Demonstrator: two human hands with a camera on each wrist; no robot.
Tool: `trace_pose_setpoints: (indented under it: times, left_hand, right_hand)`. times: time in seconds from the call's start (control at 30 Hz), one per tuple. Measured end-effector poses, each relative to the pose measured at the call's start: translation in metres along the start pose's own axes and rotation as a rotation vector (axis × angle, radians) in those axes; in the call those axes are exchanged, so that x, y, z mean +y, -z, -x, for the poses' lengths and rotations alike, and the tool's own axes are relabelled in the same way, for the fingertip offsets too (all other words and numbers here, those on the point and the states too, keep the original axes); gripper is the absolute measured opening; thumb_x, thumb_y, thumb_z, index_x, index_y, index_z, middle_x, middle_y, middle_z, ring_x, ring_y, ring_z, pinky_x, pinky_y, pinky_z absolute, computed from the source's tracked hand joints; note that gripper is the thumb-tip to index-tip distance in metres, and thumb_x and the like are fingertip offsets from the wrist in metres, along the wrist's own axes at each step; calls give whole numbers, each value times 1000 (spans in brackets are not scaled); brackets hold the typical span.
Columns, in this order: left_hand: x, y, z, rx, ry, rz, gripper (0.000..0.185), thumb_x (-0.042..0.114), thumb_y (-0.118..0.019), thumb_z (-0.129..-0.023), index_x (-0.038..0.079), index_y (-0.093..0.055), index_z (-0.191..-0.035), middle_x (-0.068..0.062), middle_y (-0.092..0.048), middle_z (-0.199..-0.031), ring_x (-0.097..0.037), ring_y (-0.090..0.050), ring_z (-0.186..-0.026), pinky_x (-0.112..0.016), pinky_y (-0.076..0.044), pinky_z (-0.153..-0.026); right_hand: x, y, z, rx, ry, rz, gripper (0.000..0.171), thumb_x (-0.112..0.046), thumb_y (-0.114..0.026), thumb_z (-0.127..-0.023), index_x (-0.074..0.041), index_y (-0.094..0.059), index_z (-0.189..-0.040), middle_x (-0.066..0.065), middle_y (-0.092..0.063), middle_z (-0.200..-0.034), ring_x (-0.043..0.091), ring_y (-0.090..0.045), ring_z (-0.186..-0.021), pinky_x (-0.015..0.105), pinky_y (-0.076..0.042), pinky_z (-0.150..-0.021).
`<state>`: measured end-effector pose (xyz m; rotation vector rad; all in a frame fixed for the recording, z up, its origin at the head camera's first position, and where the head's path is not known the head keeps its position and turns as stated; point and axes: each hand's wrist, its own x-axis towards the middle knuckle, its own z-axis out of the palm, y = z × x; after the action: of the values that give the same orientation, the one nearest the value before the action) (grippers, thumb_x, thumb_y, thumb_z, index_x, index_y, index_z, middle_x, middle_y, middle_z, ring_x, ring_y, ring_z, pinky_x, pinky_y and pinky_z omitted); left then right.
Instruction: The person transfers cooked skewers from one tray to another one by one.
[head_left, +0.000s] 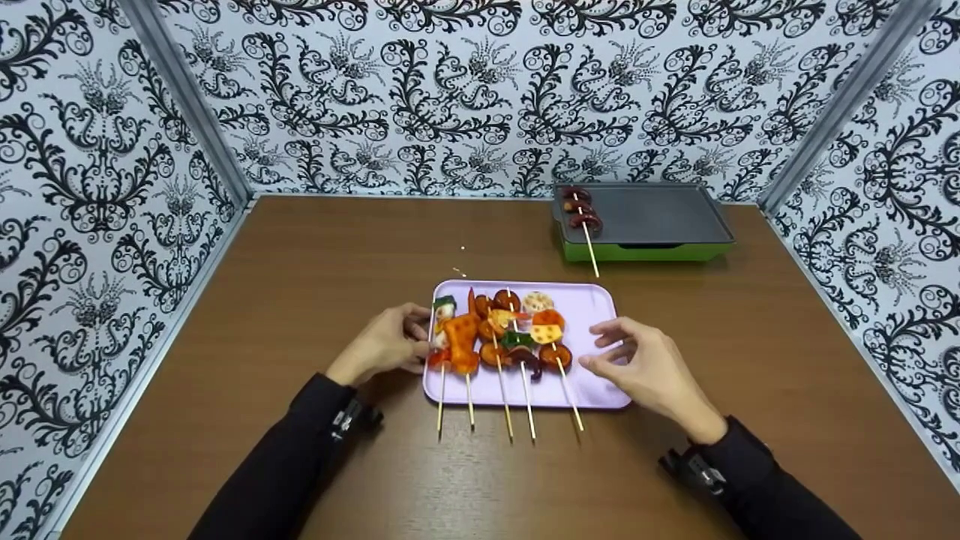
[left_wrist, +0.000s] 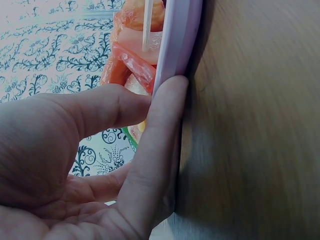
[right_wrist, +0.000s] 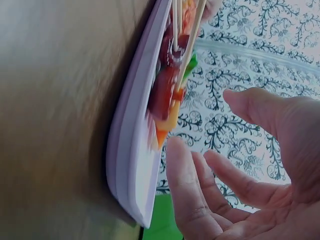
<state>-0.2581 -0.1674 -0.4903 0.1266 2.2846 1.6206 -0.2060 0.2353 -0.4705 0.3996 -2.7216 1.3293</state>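
A lilac tray [head_left: 604, 300] lies on the table with several food skewers [head_left: 501, 337] side by side on it, their sticks poking over the near rim. My left hand [head_left: 386, 341] is at the tray's left edge. In the left wrist view, its thumb [left_wrist: 117, 106] meets the inner side of the rim and a finger [left_wrist: 160, 145] lies along the outer side, so it pinches the edge. My right hand [head_left: 645, 364] hovers over the tray's right part, fingers loosely bent and apart. In the right wrist view, nothing sits between that thumb and fingers.
Behind the tray, at the back right, stands a green grill [head_left: 652, 253] with a dark grey top. One skewer of dark red, curled pieces [head_left: 581, 210] lies on its left side, the stick overhanging the front. Patterned walls [head_left: 480, 97] enclose the brown table [head_left: 322, 262].
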Motion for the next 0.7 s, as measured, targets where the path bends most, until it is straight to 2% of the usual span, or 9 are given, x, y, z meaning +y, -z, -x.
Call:
trace_pose_setpoints:
  times: [0.13,0.3,0.57,0.7]
  left_hand:
    - [0,0,-1,6,-2,-13,61,-7,-75,-86,2,-54,-142,-20,-62,-105,-28,-72,-76,-42,-69,-66]
    - [1,0,0,6,-3,-15,61,-7,-75,-86,2,-54,-143,-20,-62,-105,-29,-72,-76,-42,-69,-66]
    - [1,0,0,3,-9,-7,61,-6,-76,-86,2,-55,-142,-20,-62,-105,-29,-72,-77,-42,-69,-67]
    - [-1,0,0,7,-6,-11,61,-6,-76,-85,2,-55,-142,-19,-62,-104,-30,-72,-77,-42,-69,-66]
  right_hand:
    - [4,6,-3,35,7,41,53,-40,-92,-80,-18,-71,-124,10,-74,-112,20,-75,-91,36,-67,-75]
    - [10,13,-9,55,18,75,62,-41,-92,-80,-17,-68,-132,12,-72,-121,28,-74,-101,49,-65,-88]
    - [13,19,-22,110,29,120,79,-41,-95,-76,-11,-62,-141,17,-65,-127,34,-70,-110,53,-62,-93]
    - [14,21,-32,153,22,148,88,-43,-97,-73,-12,-58,-146,17,-59,-131,36,-67,-113,54,-61,-92]
